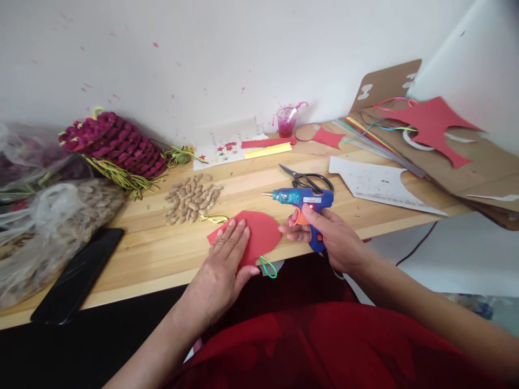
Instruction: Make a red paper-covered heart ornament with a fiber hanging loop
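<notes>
My left hand lies flat with fingers stretched out on a red paper cutout near the table's front edge. A green cord loop sticks out from the cutout's near side, and yellow cords show at its far left. In my right hand is a blue hot glue gun with an orange trigger and a small red light. Its nozzle points left, above the table and beyond the red cutout. Black-handled scissors lie just behind the gun, partly covered by it.
Peanuts are spread left of the cutout. A black phone, plastic bags and a purple woven bundle occupy the left. Behind stand a cup of pink liquid and paper strips. Cardboard and red paper scraps pile up right.
</notes>
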A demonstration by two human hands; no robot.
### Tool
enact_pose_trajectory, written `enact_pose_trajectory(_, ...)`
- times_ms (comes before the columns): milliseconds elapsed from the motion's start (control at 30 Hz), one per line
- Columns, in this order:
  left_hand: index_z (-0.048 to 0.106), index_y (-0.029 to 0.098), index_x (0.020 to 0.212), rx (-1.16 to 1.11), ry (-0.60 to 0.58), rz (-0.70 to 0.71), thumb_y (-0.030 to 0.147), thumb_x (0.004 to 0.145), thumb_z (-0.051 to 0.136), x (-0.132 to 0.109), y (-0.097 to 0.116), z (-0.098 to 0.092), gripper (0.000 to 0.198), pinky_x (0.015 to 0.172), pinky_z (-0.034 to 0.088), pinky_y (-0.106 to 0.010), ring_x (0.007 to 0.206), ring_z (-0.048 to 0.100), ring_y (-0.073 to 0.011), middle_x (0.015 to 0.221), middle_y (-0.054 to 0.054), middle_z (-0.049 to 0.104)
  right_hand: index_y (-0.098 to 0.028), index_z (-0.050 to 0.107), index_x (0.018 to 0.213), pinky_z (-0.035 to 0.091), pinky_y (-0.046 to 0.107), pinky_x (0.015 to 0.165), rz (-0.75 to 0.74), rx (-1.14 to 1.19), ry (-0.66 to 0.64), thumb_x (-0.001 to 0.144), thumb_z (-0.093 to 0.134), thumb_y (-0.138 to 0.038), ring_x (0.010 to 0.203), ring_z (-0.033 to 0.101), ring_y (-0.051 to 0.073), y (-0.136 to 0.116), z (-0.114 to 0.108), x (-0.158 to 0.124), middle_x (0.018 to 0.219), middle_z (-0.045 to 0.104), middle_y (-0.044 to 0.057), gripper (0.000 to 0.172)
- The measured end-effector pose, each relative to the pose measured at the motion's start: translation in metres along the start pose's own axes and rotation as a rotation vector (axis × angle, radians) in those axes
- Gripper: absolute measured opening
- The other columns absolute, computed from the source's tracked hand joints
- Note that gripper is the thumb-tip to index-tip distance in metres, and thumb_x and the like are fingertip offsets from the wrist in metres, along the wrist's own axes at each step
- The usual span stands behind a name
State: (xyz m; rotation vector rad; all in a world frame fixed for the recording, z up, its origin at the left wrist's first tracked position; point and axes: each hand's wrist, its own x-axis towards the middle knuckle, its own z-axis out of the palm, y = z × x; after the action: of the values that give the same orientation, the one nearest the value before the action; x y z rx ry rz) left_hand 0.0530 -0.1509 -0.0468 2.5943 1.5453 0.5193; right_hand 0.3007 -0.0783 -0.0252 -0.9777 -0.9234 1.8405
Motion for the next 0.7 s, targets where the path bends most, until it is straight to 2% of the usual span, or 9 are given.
enact_pose_trajectory(133,0.035,0.006,0.151,0.092,-0.038,0.021,0.044,0.098,0.050,0.001,0.001,0.003,0.067,0.116,0.036,-0.053,0.150,0.027,-0.0327,0.156,-0.023,0.038,-0.019,0.066,0.083,0.057,0.031,0.079,0.008,-0.011,0.036,0.080,0.075,-0.050,0.093,0.073,0.023,0.000,0.004,0.000,0.090,0.070,0.004,0.032)
enact_pose_trajectory(200,0.039,0.011,0.151,0.114,-0.071,0.043,0.046,0.097,0.050,0.003,0.003,0.000,0.065,0.115,0.037,-0.055,0.150,0.026,-0.0354,0.158,-0.023,0.034,-0.020,0.067,0.085,0.058,0.031,0.079,0.006,-0.010,0.058,0.079,0.076,-0.050,0.094,0.073,0.023,0.000,0.006,0.000,0.089,0.071,0.005,0.032)
enact_pose_trajectory(267,0.042,0.020,0.151,0.130,-0.089,0.075,0.050,0.095,0.052,0.003,0.005,-0.003,0.064,0.113,0.036,-0.059,0.150,0.021,-0.0399,0.163,-0.022,0.024,-0.020,0.067,0.087,0.058,0.032,0.078,0.000,-0.013,0.078,0.080,0.076,-0.051,0.094,0.073,0.023,0.002,0.006,0.000,0.088,0.071,0.005,0.032)
enact_pose_trajectory(367,0.040,0.031,0.151,0.151,-0.093,0.096,0.056,0.090,0.057,0.003,0.008,-0.004,0.068,0.111,0.036,-0.064,0.150,0.015,-0.0460,0.166,-0.020,0.008,-0.021,0.068,0.086,0.058,0.033,0.080,-0.009,-0.021,0.070,0.081,0.074,-0.051,0.094,0.073,0.023,0.003,0.005,0.000,0.091,0.072,0.005,0.031)
enact_pose_trajectory(567,0.035,0.041,0.152,0.148,-0.101,0.109,0.063,0.083,0.060,0.004,0.013,-0.004,0.076,0.110,0.036,-0.064,0.149,0.015,-0.0490,0.167,-0.015,-0.008,-0.023,0.071,0.096,0.057,0.035,0.090,-0.024,-0.044,0.103,0.084,0.072,-0.050,0.103,0.068,0.021,0.004,0.007,-0.001,0.109,0.073,0.005,0.030)
enact_pose_trajectory(633,0.034,0.042,0.152,0.149,-0.098,0.113,0.064,0.082,0.060,0.005,0.013,-0.006,0.077,0.110,0.036,-0.065,0.148,0.015,-0.0497,0.167,-0.015,-0.009,-0.024,0.070,0.101,0.057,0.035,0.089,-0.038,-0.047,0.093,0.084,0.073,-0.049,0.106,0.067,0.021,0.004,0.008,0.000,0.112,0.072,0.005,0.031)
enact_pose_trajectory(700,0.033,0.041,0.153,0.147,-0.096,0.119,0.067,0.081,0.059,0.006,0.013,-0.009,0.081,0.109,0.037,-0.065,0.148,0.016,-0.0499,0.167,-0.017,-0.002,-0.024,0.070,0.102,0.058,0.035,0.087,-0.043,-0.044,0.059,0.084,0.072,-0.049,0.107,0.067,0.022,0.005,0.009,0.001,0.113,0.072,0.006,0.031)
